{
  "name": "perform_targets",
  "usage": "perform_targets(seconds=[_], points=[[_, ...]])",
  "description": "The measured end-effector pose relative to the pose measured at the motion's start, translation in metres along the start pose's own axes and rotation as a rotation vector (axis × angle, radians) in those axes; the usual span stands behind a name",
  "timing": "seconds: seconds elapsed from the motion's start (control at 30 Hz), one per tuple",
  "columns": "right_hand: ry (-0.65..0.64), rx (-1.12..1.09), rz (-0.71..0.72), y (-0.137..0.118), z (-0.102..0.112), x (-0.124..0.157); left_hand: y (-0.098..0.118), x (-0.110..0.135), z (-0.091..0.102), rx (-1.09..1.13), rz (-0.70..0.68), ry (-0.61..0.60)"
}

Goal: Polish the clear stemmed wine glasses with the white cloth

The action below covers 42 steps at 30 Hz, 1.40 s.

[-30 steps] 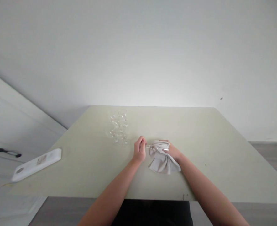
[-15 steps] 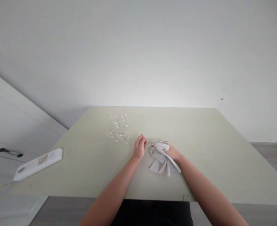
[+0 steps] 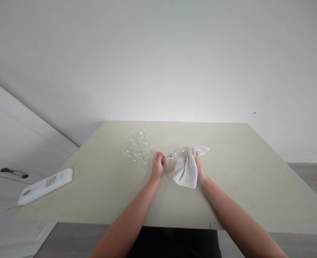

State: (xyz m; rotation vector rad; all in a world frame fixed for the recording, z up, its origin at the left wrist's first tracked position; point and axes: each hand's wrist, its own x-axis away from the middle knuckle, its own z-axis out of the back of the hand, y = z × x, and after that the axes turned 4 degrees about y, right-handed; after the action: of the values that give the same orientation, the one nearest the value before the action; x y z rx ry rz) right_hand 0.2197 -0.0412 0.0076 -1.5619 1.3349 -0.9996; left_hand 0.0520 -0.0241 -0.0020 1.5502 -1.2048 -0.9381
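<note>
My left hand (image 3: pixel 158 165) is closed round the stem end of a clear wine glass (image 3: pixel 175 153), which lies sideways with its bowl to the right. A white cloth (image 3: pixel 187 168) covers most of the bowl and drapes down toward me. My right hand (image 3: pixel 199 168) grips the cloth at the bowl's far end; its fingers are partly hidden behind the fabric. Left of my left hand, several clear stemmed glasses (image 3: pixel 137 143) stand grouped on the pale table (image 3: pixel 241 172).
A long white plastic object with a round grey spot (image 3: pixel 45 186) lies at the table's left edge. Beyond it is a white cabinet with a black handle (image 3: pixel 14 173). A plain wall (image 3: pixel 174 64) rises behind the table's back edge.
My right hand has turned, and the cloth has moved up and spread over the bowl, with a corner now sticking out to the right. My left hand keeps its hold at the stem.
</note>
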Motion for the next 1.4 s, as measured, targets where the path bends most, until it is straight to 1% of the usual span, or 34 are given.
perform_targets(seconds=[0.03, 0.07, 0.13, 0.2, 0.23, 0.27, 0.3, 0.33, 0.37, 0.43, 0.5, 0.53, 0.6, 0.67, 0.7, 0.8, 0.83, 0.87, 0.9, 0.97, 1.0, 1.03, 1.1, 1.17, 1.2, 1.27, 1.33, 1.37, 1.4], points=[[0.013, -0.029, 0.007, 0.003, 0.000, -0.001, -0.001, 0.002, -0.001, -0.026, -0.019, -0.011], [0.029, -0.039, 0.025, 0.006, 0.000, -0.002, -0.002, 0.005, -0.003, -0.071, -0.051, -0.048], [0.063, -0.005, 0.077, 0.011, 0.002, -0.003, -0.002, 0.013, -0.004, -0.180, -0.121, -0.193], [0.101, 0.034, 0.108, 0.014, 0.006, -0.005, 0.001, 0.020, -0.004, -0.275, -0.120, -0.408], [0.116, 0.044, 0.112, 0.014, 0.008, -0.005, 0.002, 0.022, -0.004, -0.324, -0.113, -0.494], [0.124, 0.056, 0.108, 0.013, 0.010, -0.004, 0.004, 0.024, -0.003, -0.370, -0.117, -0.559], [0.129, 0.073, 0.106, 0.011, 0.011, -0.004, 0.006, 0.024, -0.002, -0.407, -0.137, -0.583], [0.128, 0.094, 0.105, 0.009, 0.012, -0.003, 0.007, 0.023, -0.001, -0.433, -0.171, -0.568], [0.118, 0.116, 0.107, 0.007, 0.012, -0.002, 0.008, 0.022, 0.000, -0.444, -0.213, -0.519], [0.075, 0.162, 0.117, 0.005, 0.010, 0.000, 0.009, 0.020, 0.001, -0.411, -0.290, -0.370], [-0.021, 0.247, 0.137, 0.006, 0.006, 0.003, 0.009, 0.017, 0.002, -0.342, -0.343, -0.246], [-0.076, 0.297, 0.142, 0.007, 0.004, 0.004, 0.008, 0.016, 0.002, -0.307, -0.356, -0.220], [-0.162, 0.374, 0.141, 0.010, 0.000, 0.007, 0.007, 0.014, 0.002, -0.241, -0.342, -0.230], [-0.201, 0.390, 0.127, 0.010, -0.003, 0.011, 0.007, 0.012, 0.003, -0.157, -0.262, -0.293], [-0.229, 0.366, 0.104, 0.009, -0.003, 0.013, 0.006, 0.012, 0.003, -0.101, -0.195, -0.351], [-0.374, 0.229, 0.000, 0.003, -0.003, 0.016, 0.007, 0.011, 0.005, 0.054, 0.044, -0.572], [-0.402, 0.195, -0.016, 0.001, -0.002, 0.016, 0.007, 0.010, 0.005, 0.090, 0.098, -0.607], [-0.398, 0.188, -0.008, 0.000, -0.001, 0.015, 0.007, 0.010, 0.005, 0.110, 0.121, -0.601], [-0.370, 0.211, 0.019, 0.000, -0.001, 0.013, 0.006, 0.009, 0.004, 0.116, 0.117, -0.557], [-0.301, 0.290, 0.073, 0.001, 0.001, 0.011, 0.006, 0.009, 0.004, 0.107, 0.070, -0.426], [-0.290, 0.317, 0.078, 0.002, 0.002, 0.011, 0.007, 0.009, 0.004, 0.106, 0.052, -0.383], [-0.304, 0.320, 0.057, 0.002, 0.003, 0.011, 0.007, 0.009, 0.004, 0.117, 0.054, -0.379], [-0.378, 0.260, -0.039, 0.003, 0.004, 0.014, 0.009, 0.011, 0.005, 0.174, 0.116, -0.472], [-0.416, 0.180, -0.115, 0.002, 0.002, 0.016, 0.011, 0.013, 0.005, 0.232, 0.195, -0.576], [-0.410, 0.157, -0.117, 0.001, -0.001, 0.017, 0.011, 0.013, 0.005, 0.243, 0.209, -0.578], [-0.356, 0.163, -0.030, 0.000, -0.006, 0.017, 0.012, 0.012, 0.003, 0.184, 0.170, -0.491], [-0.317, 0.177, 0.064, -0.001, -0.011, 0.015, 0.013, 0.010, 0.002, 0.039, 0.099, -0.393], [-0.316, 0.175, 0.076, -0.001, -0.012, 0.014, 0.014, 0.009, 0.002, -0.023, 0.076, -0.376], [-0.322, 0.158, 0.056, -0.001, -0.012, 0.013, 0.014, 0.009, 0.002, -0.054, 0.072, -0.393]])
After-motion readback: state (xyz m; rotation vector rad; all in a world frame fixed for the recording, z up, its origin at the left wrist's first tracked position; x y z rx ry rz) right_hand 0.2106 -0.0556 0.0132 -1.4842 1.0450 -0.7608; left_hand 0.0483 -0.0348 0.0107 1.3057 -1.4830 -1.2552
